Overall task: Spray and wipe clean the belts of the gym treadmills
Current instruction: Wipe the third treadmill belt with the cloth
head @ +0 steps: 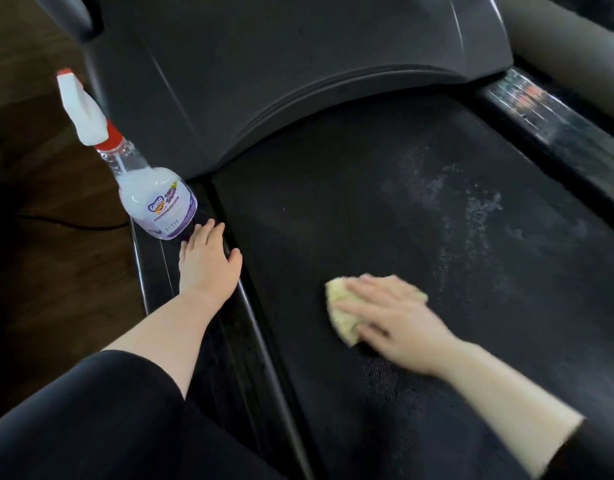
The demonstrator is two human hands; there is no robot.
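The black treadmill belt (333,209) fills the middle of the view, with whitish spray foam (471,209) spread over its right half. My right hand (392,313) lies flat on a yellow cloth (340,313) and presses it onto the belt, left of the foam. My left hand (206,258) rests with straight fingers on the left side rail (160,271), holding nothing. A clear spray bottle (153,188) with a white and red trigger head stands on that rail, just beyond my left fingertips.
The dark motor cover (298,71) rises at the head of the belt. The right side rail (554,133) runs along the far edge. Brown wooden floor (56,209) lies to the left, crossed by a black cable (70,223).
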